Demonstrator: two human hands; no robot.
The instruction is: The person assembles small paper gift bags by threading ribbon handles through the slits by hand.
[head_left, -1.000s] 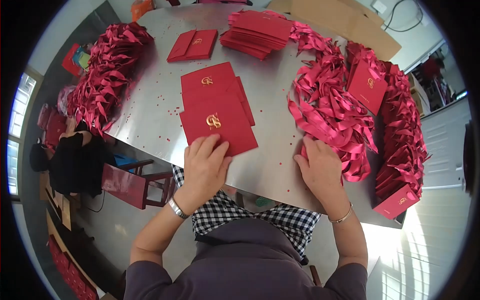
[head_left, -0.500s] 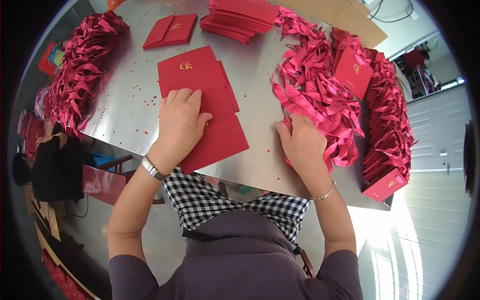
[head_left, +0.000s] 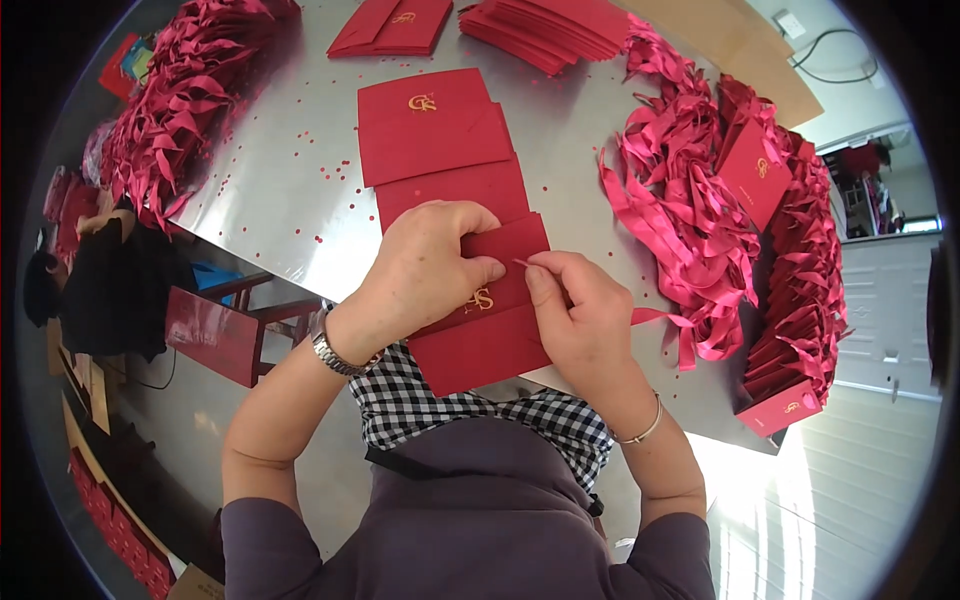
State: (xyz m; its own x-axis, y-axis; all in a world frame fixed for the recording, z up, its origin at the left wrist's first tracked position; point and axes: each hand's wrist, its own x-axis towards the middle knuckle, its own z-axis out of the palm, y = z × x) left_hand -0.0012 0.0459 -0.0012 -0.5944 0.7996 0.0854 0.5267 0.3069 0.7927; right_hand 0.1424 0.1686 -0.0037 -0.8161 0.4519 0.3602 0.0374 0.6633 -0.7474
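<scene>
Nearest was the person's dark purple top (head_left: 490, 510), with black-and-white checked cloth (head_left: 550, 425) showing just beyond it. A metal watch (head_left: 333, 350) circled the left wrist and a thin bracelet (head_left: 648, 418) the right.

Past the cloth, at the near edge of the metal surface (head_left: 290, 235), a red packet (head_left: 485, 355) lay tilted between the two hands, its gold emblem partly covered by the left thumb. The left hand (head_left: 425, 262) came over it from the left, its fingers clamped on the packet's upper part with the thumb on top; some fingertips were hidden. The right hand (head_left: 590, 305) had its thumb and index finger pinched together on a narrow pink ribbon (head_left: 519, 262), whose end poked out over the packet. Another strip of ribbon showed at that hand's outer side, pointing toward a loose ribbon heap (head_left: 690, 215) on the right.

Just beyond the left hand, overlapping red packets (head_left: 435, 135) lay flat, and red paper dots (head_left: 345, 177) speckled the metal. To the far right ran a row of ribboned packets (head_left: 800, 270); on the left stood a similar ribboned bundle (head_left: 180, 110). Farthest off were a folded red packet pile (head_left: 395, 28), a fanned red stack (head_left: 545, 35) and brown cardboard (head_left: 745, 50).
</scene>
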